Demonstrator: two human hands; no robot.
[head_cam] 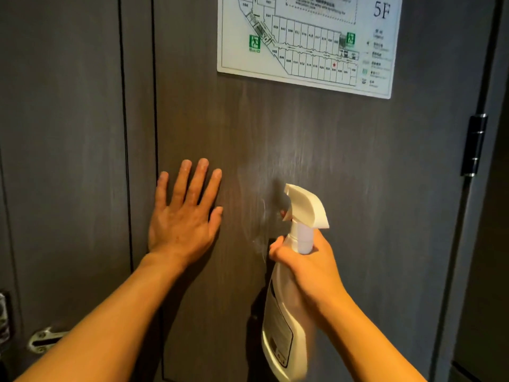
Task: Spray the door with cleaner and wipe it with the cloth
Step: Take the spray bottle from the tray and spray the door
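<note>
Two bare hands work: left hand (pixel 181 216) lies flat, fingers spread, on the dark wood-grain door (pixel 330 161); right hand (pixel 305 266) grips a white plastic spray bottle (pixel 286 312).

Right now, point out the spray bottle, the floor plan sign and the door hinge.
spray bottle (pixel 281 326), head view, on its white body.
floor plan sign (pixel 308 42), head view, on the map area.
door hinge (pixel 474 146), head view, on its black barrel.

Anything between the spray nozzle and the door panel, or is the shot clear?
Nothing visible blocks it. The right hand holds the spray bottle with its nozzle aimed at bare door. The left hand lies flat on the door well to the nozzle's left; the floor plan sign hangs above. No cloth in view.
</note>
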